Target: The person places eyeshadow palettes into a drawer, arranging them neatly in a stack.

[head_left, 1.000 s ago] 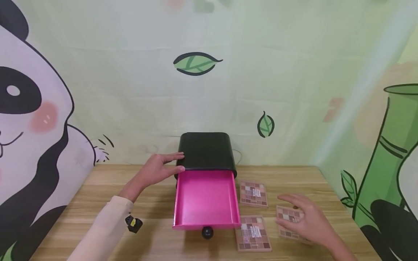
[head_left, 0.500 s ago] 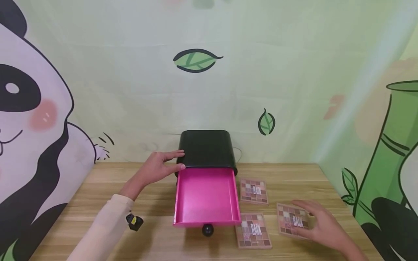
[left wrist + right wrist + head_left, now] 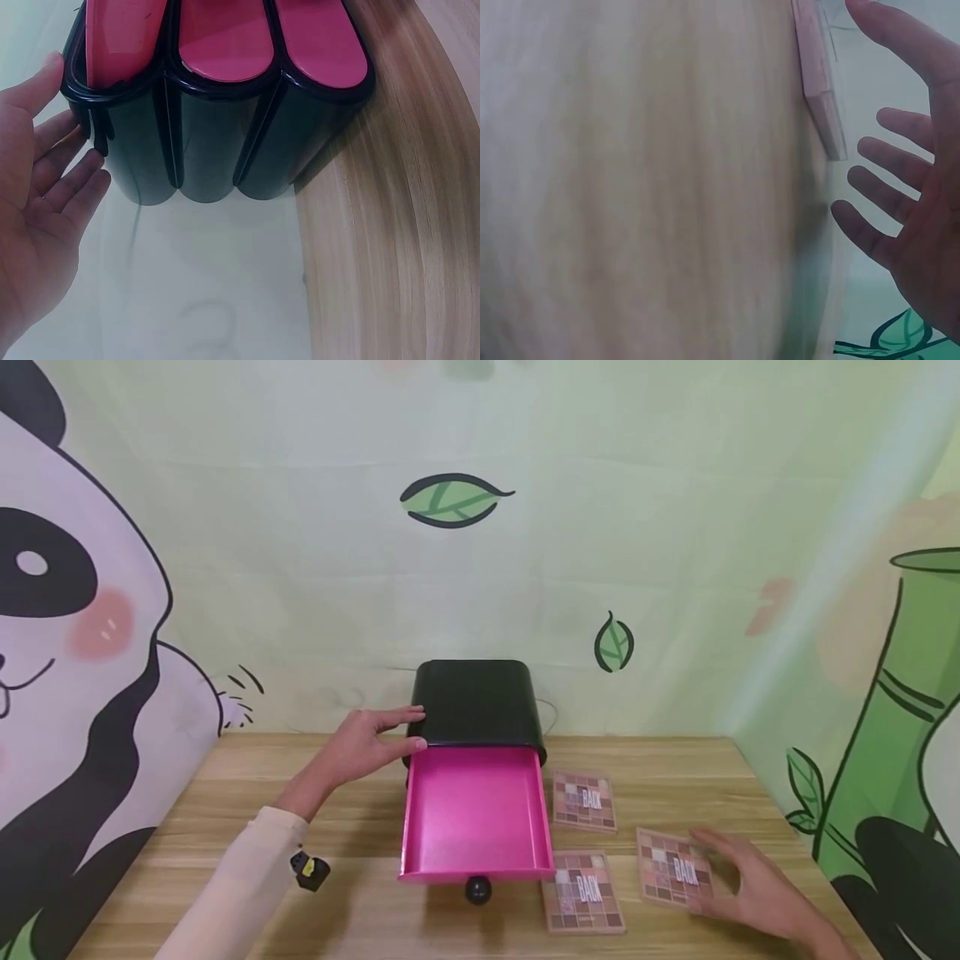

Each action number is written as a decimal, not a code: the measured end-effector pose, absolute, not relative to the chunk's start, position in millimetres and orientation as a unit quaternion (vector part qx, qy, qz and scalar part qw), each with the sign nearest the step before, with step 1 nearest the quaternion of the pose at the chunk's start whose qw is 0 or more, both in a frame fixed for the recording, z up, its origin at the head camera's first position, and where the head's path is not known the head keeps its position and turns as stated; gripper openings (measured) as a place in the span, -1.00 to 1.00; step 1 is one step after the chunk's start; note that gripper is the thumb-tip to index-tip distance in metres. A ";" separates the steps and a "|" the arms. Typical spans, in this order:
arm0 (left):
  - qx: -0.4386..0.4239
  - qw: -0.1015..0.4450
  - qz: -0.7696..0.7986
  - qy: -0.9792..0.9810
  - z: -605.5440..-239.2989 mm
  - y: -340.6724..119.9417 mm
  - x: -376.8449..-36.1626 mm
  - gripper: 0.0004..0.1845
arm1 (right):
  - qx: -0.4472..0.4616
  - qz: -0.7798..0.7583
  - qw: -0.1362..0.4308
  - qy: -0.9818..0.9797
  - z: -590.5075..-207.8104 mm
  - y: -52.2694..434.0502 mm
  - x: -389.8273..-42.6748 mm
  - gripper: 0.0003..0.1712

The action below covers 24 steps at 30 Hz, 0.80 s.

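right hand (image 3: 757, 889) spread flat, fingertips at the far-right palette (image 3: 672, 870) on the surface (image 3: 225, 793), left hand (image 3: 367, 745) open against the black box (image 3: 477, 703), pink drawer (image 3: 476, 814) pulled out

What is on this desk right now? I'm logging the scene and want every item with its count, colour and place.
Drawer box: 1, black shell, at the back middle of the table.
Drawer: 1, bright pink, pulled out toward the viewer, nothing inside, black round knob at its front.
Eyeshadow palettes: 3, pinkish brown, flat on the table right of the drawer; one farther back, one near the drawer's front corner, one farthest right.
Table: 1, light wood grain.
Backdrop: 1, pale green, with panda, leaves and bamboo.
Left hand: fingers straight, resting against the box's left side; cream sleeve.
Right hand: fingers spread, at the right edge of the farthest-right palette; whether it touches is unclear.
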<state>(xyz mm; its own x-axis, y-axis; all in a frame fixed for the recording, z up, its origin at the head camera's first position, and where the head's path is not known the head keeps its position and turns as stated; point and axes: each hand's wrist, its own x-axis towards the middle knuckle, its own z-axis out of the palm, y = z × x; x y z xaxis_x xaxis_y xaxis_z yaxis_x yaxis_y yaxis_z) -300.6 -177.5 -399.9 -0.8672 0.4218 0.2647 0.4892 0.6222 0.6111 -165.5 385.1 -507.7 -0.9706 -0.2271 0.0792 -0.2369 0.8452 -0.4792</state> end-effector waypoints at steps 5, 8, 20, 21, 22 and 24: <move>-0.250 0.048 -0.351 -0.901 -399.9 -176.2 -299.9 -0.35 | 0.113 0.249 -0.009 -0.962 -511.7 389.3 -165.7 0.17; -0.249 0.048 -0.354 -0.900 -399.9 -176.2 -300.0 -0.35 | 0.107 0.246 -0.019 -0.963 -512.3 390.7 -166.2 0.18; -0.247 0.042 -0.360 -0.899 -402.4 -178.2 -302.3 -0.34 | 0.120 0.226 -0.047 -0.965 -515.8 394.9 -170.5 0.30; -0.247 0.041 -0.359 -0.899 -402.3 -178.2 -302.3 -0.34 | 0.122 0.223 -0.050 -0.966 -515.6 394.6 -170.8 0.31; -0.247 0.041 -0.358 -0.899 -402.2 -177.9 -302.1 -0.34 | 0.122 0.222 -0.052 -0.966 -515.5 394.3 -171.1 0.32; -0.247 0.041 -0.357 -0.900 -401.9 -177.7 -301.9 -0.35 | 0.124 0.219 -0.055 -0.966 -515.0 393.8 -171.4 0.31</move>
<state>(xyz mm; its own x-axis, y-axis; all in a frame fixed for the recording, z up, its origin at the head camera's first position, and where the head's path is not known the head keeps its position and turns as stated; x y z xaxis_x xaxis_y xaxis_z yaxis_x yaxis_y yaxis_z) -301.9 -177.7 -401.9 -0.8747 0.4149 0.2506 0.4738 0.6230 0.6224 -171.4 393.8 -515.0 -0.9631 -0.2639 -0.0529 -0.2152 0.8732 -0.4372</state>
